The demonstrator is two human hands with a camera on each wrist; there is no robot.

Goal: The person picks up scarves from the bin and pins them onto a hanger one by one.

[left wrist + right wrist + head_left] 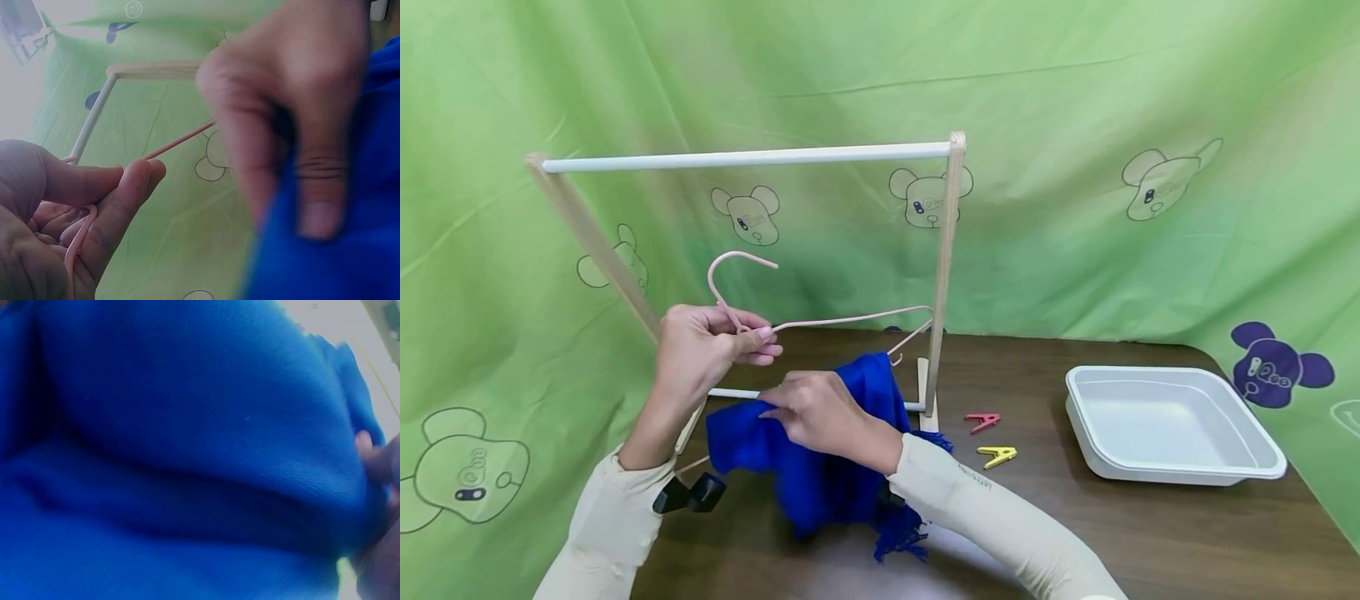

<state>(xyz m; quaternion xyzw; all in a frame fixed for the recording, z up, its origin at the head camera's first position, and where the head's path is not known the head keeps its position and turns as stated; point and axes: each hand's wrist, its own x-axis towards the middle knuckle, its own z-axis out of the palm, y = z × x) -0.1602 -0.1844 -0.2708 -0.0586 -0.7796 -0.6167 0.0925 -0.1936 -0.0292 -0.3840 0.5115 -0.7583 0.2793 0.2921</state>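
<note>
A pink wire clothes hanger (850, 318) is held up before the rack, its hook pointing upward. My left hand (707, 342) pinches it at the neck, between thumb and fingers. In the left wrist view, the pink wire (181, 140) runs out past the fingertips. My right hand (823, 417) grips the edge of a blue fringed scarf (842, 492), thumb on top of the cloth. The scarf hangs in folds below the hanger's right arm and hides most of its lower part. Blue cloth (206, 419) fills most of the right wrist view, with fingers at its right edge.
A small rack with a white top bar (745, 157) and wooden legs stands behind the hands. To its right lie a red clip (983, 422) and a yellow clip (997, 456). A white plastic tub (1165, 421) sits farther right on the brown table (1037, 525).
</note>
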